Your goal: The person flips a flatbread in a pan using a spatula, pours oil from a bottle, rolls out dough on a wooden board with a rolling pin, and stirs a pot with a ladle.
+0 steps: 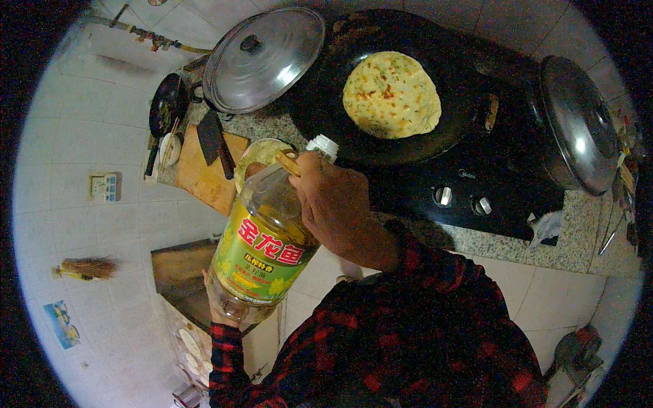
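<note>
A large plastic bottle of yellow cooking oil [265, 245], part full, is held tilted in front of me, its white cap end [322, 147] towards the stove. My right hand [331, 204] grips it near the neck, around the yellow handle. My left hand [219, 301] holds it low down near the base, mostly hidden behind it. Beyond the cap, a round flatbread with green and browned flecks [392, 96] lies in a big black wok [433, 148]. Partly hidden behind the bottle's shoulder is a round plate or bowl with pale green-yellow food [270, 148].
A metal lid [265, 61] leans left of the wok; a cleaver [209, 140] lies on a wooden board [196, 183]. A small dark pan [168, 104] stands farther left. At right, a lidded pot [581, 127] stands beside the stove knobs [444, 196]. Pale dough pieces [190, 342] lie lower left.
</note>
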